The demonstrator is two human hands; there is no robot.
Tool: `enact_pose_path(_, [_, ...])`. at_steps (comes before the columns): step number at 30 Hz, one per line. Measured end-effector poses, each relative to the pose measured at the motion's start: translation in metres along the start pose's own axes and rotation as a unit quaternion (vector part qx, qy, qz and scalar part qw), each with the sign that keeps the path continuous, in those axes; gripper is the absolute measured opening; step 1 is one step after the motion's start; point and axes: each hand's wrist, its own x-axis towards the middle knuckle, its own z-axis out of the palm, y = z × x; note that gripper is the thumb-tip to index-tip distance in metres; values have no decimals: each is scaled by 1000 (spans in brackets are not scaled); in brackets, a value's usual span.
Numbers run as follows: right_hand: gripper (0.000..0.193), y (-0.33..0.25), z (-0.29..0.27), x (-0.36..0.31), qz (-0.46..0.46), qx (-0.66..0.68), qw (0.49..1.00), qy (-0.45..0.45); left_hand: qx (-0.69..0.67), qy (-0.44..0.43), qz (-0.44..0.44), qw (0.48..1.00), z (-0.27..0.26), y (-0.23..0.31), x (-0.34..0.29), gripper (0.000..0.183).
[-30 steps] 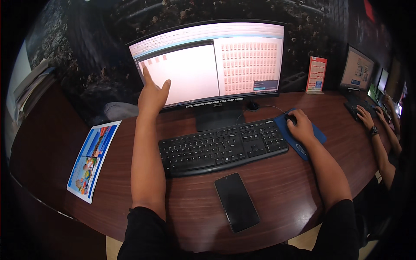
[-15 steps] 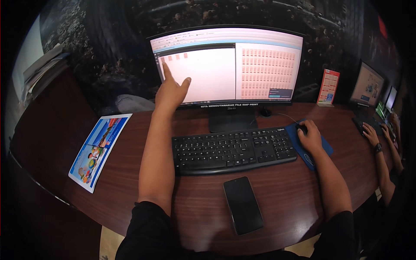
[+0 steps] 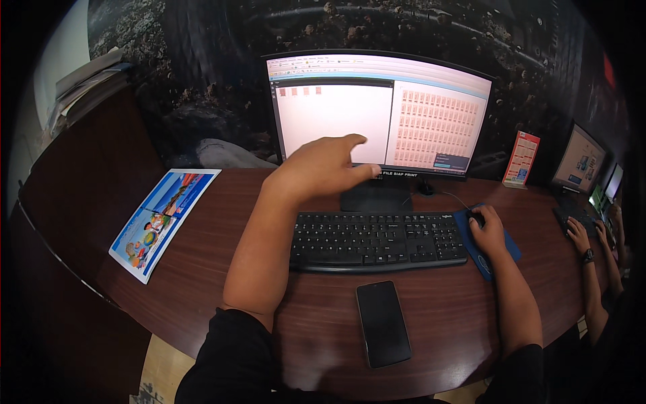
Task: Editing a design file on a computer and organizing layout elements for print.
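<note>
Your L hand (image 3: 316, 165) is up in front of the monitor (image 3: 330, 131), over its lower L part & bottom edge. Fingers apart there: index & thumb both aim R w/ a clear gap btwn them, nothing held. Can't tell if they touch the screen. Your R hand (image 3: 490, 232) is on the black mouse (image 3: 478, 219), fingers curled over it; mouse sits on the blue mouse pad (image 3: 513, 250), just R of the keyboard (image 3: 377, 242).

Monitor stands at the back of the tabletop (image 3: 208, 236), behind the kbd. Screen's split: L pane mostly white w/ 4 small reddish thumbnails up top, R pane w/ rows of small reddish tiles, plus a dark pop-up box in its lower R corner. Phone (image 3: 383, 323) lies face up, screen dark, nearer you than kbd. Far L: glossy colour printed sheet (image 3: 165, 222) flat on tabletop, papers (image 3: 87, 87) stacked beyond it. R of monitor: red & white calendar (image 3: 521, 159) upright, then 2nd monitor (image 3: 580, 158). Co-worker's hand (image 3: 577, 234) is at a dark kbd (image 3: 562, 219) below that one, w/ a black watch (image 3: 589, 256) on the wrist.
</note>
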Motion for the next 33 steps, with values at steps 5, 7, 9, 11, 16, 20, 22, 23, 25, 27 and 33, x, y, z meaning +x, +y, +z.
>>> enact_pose_path(5, [24,0,0,0,-7,-9,1000,9,-20,-9,61,998,-3,18,-12,67])
enact_pose_path(7, [24,-3,0,0,-7,-13,1000,11,-22,-13,69,997,-5,21,-14,68])
enact_pose_path(9, [24,-5,0,0,-5,-18,1000,11,-23,-16,67,997,-5,22,-15,68])
enact_pose_path(11, [24,-5,0,-1,3,-8,1000,8,-17,-13,65,998,-4,23,-15,68])
enact_pose_path(16, [24,-3,0,0,1,-11,1000,3,-7,-14,67,998,-5,28,-17,67])
enact_pose_path(20, [24,-4,-2,0,4,3,1000,-6,-4,-29,78,997,-3,42,-25,62])
enact_pose_path(22, [25,-7,-4,0,10,2,1000,-4,6,-21,116,993,2,52,-32,60])
enact_pose_path(23, [26,-6,-5,-1,15,-3,1000,-3,6,-13,158,987,8,59,-35,58])
enact_pose_path(25, [26,-6,-4,-2,15,-17,1000,4,4,-47,211,976,11,79,-47,55])
enact_pose_path(27, [27,-3,-2,-2,12,-30,999,9,-33,-79,295,952,17,91,-62,54])
enact_pose_path(33, [24,-4,2,2,20,-46,997,52,-147,-219,447,855,-3,110,-100,42])
